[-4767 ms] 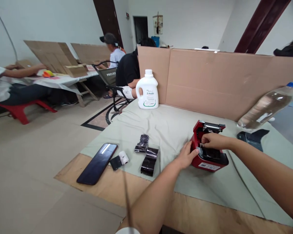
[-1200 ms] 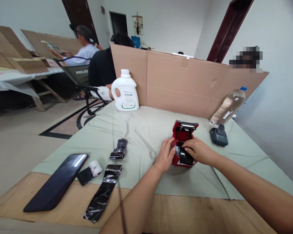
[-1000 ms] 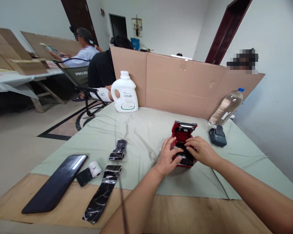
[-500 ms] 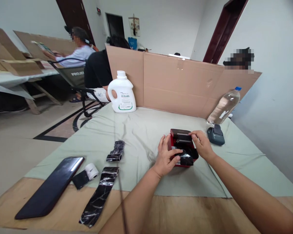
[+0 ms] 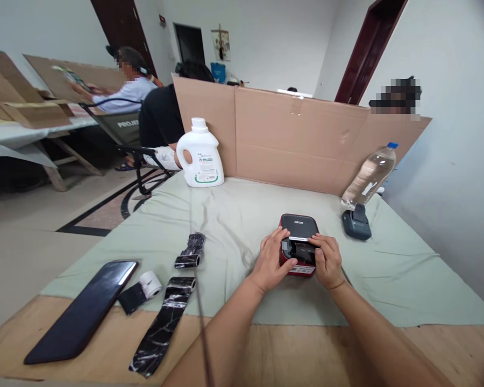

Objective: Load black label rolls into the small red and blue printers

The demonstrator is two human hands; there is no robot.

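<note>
A small red and black label printer [image 5: 299, 228] sits on the green cloth in front of me, its top lid down. Around its left side lies my left hand [image 5: 271, 257], fingertips on the upper edge and thumb near the front. My right hand [image 5: 327, 260] holds the right side, with curled fingers reaching onto the lid beside a pale strip. Two black, white-streaked label rolls, a smaller roll [image 5: 187, 261] and a longer unrolled one [image 5: 166, 317], lie left of the printer. Beside them is a white-cored roll with a black tail [image 5: 148, 284].
A long dark panel [image 5: 80, 312] lies at the front left. White jug [image 5: 201, 156] and tilted clear bottle [image 5: 370, 174] stand by the cardboard screen [image 5: 290, 137]. A dark grey device [image 5: 356, 223] sits right of the printer. Other people sit beyond.
The printer's lid, open before with the dark inside showing, is now down. My right hand has moved from the raised lid's edge to the printer's right side.
</note>
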